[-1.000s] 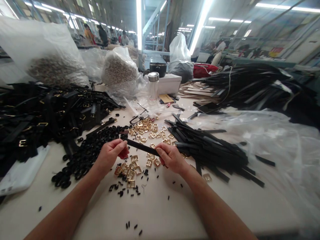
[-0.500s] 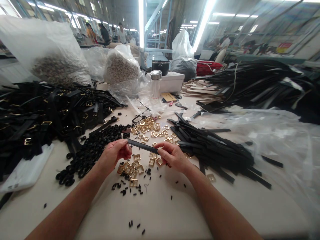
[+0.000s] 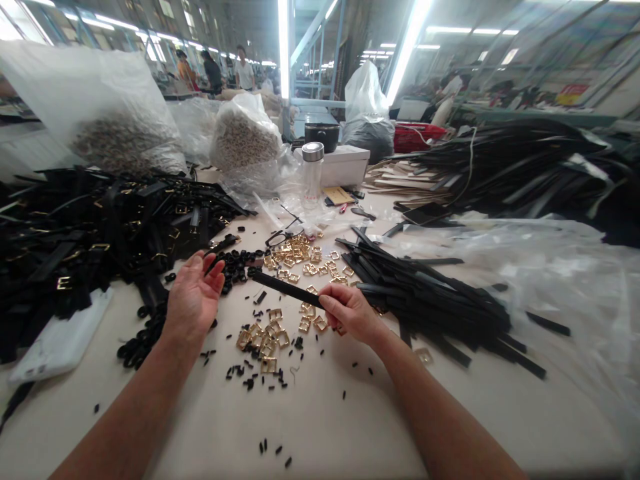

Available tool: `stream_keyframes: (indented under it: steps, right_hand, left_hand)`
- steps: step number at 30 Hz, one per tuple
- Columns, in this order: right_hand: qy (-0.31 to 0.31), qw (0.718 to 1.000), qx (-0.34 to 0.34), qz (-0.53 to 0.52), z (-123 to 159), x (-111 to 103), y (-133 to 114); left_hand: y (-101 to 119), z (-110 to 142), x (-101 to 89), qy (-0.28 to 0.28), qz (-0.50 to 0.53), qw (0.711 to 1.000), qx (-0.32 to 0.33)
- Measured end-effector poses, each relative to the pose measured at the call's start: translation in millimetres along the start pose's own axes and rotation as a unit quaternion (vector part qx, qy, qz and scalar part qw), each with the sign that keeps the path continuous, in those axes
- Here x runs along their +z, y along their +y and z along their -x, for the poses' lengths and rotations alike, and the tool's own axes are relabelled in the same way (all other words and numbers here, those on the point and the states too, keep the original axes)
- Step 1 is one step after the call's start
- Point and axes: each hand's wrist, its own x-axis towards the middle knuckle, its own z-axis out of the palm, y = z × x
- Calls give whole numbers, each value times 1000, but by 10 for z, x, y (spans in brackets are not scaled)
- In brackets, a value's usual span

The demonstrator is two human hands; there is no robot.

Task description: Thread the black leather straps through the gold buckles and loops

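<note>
My right hand (image 3: 347, 308) is closed around one end of a black strap (image 3: 287, 288), whose free end points left and slightly upward. My left hand (image 3: 195, 290) is apart from the strap, with its fingers spread beside the heap of small black loops (image 3: 240, 267); part of that heap is hidden behind the hand. Between and below the hands lie gold buckles (image 3: 267, 337) and small black bits (image 3: 250, 373). More gold buckles (image 3: 295, 250) are piled farther back. Close to my right hand lies a stack of loose black straps (image 3: 420, 293).
Black straps with buckles (image 3: 100, 227) are heaped at left, beside a white plastic packet (image 3: 63, 340). A glass bottle (image 3: 313, 177) and a white box (image 3: 345, 167) stand behind. Clear plastic sheeting (image 3: 565, 280) covers the right side. People work in the background.
My left hand has let go of the strap's end and moved left toward the black loops, its fingers opening. My right hand still holds the strap in nearly the same place.
</note>
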Motion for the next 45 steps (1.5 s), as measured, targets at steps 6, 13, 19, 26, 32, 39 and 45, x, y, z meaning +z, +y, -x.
stream_keyframes:
  steps: [6,13,19,26,32,39,45]
  right_hand:
    - [3,1000,-2,-9,-21,-24,53]
    - [-9,1000,12,-18,-21,-9,84]
    - [-26,998,40,-41,-18,-5,37]
    - [78,987,29,-139,-66,-32,53]
    - [146,966,-1,-212,-112,-63,85]
    - [156,956,-6,-247,-119,-55,93]
    - [130,937,-4,-325,-95,-72,28]
  left_hand:
    - [-41,130,19,-121,-131,968,176]
    - [-126,360,130,-260,-248,933,25]
    - [-163,365,132,-224,-206,951,-56]
    - [-108,352,144,-194,-196,960,-38]
    - [-101,336,123,-186,-192,963,-27]
    - [-96,330,113,-186,-195,963,-18]
    - [-116,320,98,-194,-213,957,-21]
